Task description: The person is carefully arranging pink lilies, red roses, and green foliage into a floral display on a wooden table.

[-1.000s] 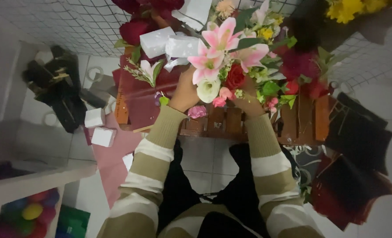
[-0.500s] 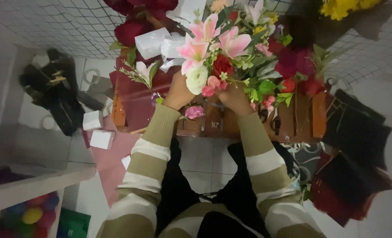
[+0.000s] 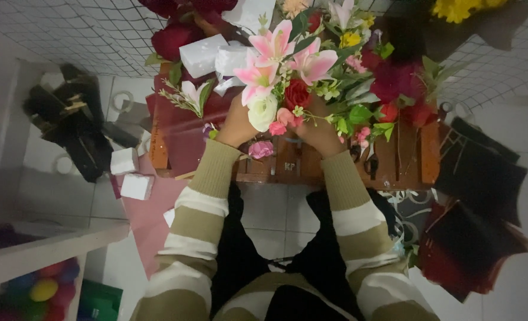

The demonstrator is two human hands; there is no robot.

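Note:
Both of my hands hold a flower bouquet (image 3: 282, 83) over a low wooden slatted table (image 3: 406, 160). The bouquet has pink lilies, a white rose, a red rose and small pink blooms with green leaves. My left hand (image 3: 235, 123) grips it from the left side, my right hand (image 3: 317, 132) from the right, fingers wrapped around the stems under the blooms. The stems themselves are hidden by the flowers. A small pink rose (image 3: 260, 148) lies on the table just below my left hand.
White foam blocks (image 3: 201, 54) and dark red roses (image 3: 175, 37) lie at the table's far side, more foam blocks (image 3: 130, 172) on pink paper on the floor left. Dark red wrapping sheets (image 3: 472, 238) pile up right. Black bags (image 3: 74, 125) sit left; yellow flowers (image 3: 460, 9) top right.
The bouquet and both hands have drifted slightly left and up in view, turning a little, with the grip unchanged.

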